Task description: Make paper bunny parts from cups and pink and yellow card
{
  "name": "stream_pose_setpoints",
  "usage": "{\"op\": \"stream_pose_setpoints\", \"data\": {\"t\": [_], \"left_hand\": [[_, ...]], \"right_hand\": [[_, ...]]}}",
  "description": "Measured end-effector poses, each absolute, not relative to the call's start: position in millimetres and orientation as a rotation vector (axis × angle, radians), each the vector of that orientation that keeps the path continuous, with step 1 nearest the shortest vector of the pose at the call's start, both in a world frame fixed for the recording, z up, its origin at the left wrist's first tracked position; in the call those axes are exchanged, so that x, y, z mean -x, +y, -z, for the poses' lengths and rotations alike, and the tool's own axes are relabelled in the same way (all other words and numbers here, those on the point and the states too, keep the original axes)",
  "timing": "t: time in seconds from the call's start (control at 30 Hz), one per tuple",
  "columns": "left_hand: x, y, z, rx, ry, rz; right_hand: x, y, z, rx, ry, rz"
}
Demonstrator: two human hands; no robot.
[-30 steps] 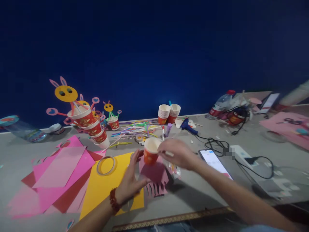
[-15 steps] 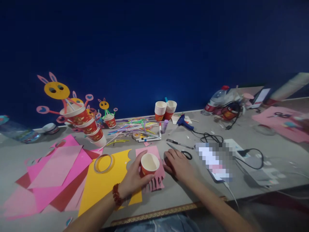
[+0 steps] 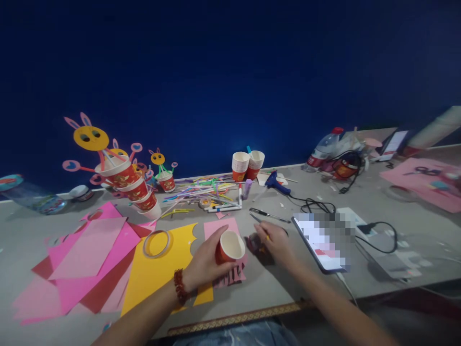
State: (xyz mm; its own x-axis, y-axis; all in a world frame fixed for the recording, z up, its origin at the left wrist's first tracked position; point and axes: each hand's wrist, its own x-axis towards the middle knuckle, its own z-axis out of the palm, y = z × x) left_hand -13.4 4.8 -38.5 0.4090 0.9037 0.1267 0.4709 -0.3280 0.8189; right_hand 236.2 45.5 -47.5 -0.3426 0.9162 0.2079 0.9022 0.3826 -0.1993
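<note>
My left hand (image 3: 207, 257) is wrapped round a red paper cup (image 3: 232, 246) with a white inside, its mouth tipped up and a little to the right. Under the cup lies a pink paper sheet (image 3: 218, 228) with slits along its near edge. My right hand (image 3: 275, 240) is closed in a pinch to the right of the cup, apart from it; a bit of yellow shows at the fingers, too small to name. Beside those fingers is a dark roundish thing (image 3: 254, 242). Scissors (image 3: 255, 217) are mostly hidden behind the right hand.
Left of me lie yellow paper (image 3: 162, 269), a tape roll (image 3: 156, 243) and pink sheets (image 3: 86, 247). Behind stand decorated cups (image 3: 135, 187), straws (image 3: 201, 190), stacked cups (image 3: 239, 166) and a blue glue gun (image 3: 275, 183). A phone (image 3: 320, 245) and cables lie to the right.
My right hand has lifted off the table and its fingers have drawn together, uncovering the dark roundish thing. The cup in my left hand has shifted slightly right and tilted more.
</note>
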Motion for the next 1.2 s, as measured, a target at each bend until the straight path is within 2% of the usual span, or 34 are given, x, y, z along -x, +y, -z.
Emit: {"op": "stream_pose_setpoints", "data": {"t": [0.1, 0.2, 0.47, 0.7, 0.87, 1.0, 1.1, 1.2], "left_hand": [[3, 12, 32, -1.997, 1.125, -0.748], [-13, 21, 29, -1.973, 1.035, -0.795], [-45, 33, 23, -1.847, 0.823, -0.944], [-40, 38, 38, -1.757, 0.875, -1.022], [-31, 37, 42, -1.761, 0.851, -1.025], [-13, 34, 40, -1.641, 0.934, -1.05], [7, 33, 44, -1.571, 1.066, -1.093], [21, 32, 53, -1.612, 1.134, -1.147]], "right_hand": [[-228, 52, 14, 1.437, -2.257, -0.1], [-210, 54, -10, 1.179, -2.444, -0.167], [-205, 55, -27, 1.097, -2.413, -0.279], [-214, 56, -48, 1.069, -2.549, -0.388], [-218, 61, -39, 1.043, -2.253, -0.416], [-237, 61, -18, 1.165, -2.037, -0.6], [-250, 51, 4, 1.335, -2.293, -0.694], [-246, 35, 21, 1.448, -2.537, -0.556]]}}
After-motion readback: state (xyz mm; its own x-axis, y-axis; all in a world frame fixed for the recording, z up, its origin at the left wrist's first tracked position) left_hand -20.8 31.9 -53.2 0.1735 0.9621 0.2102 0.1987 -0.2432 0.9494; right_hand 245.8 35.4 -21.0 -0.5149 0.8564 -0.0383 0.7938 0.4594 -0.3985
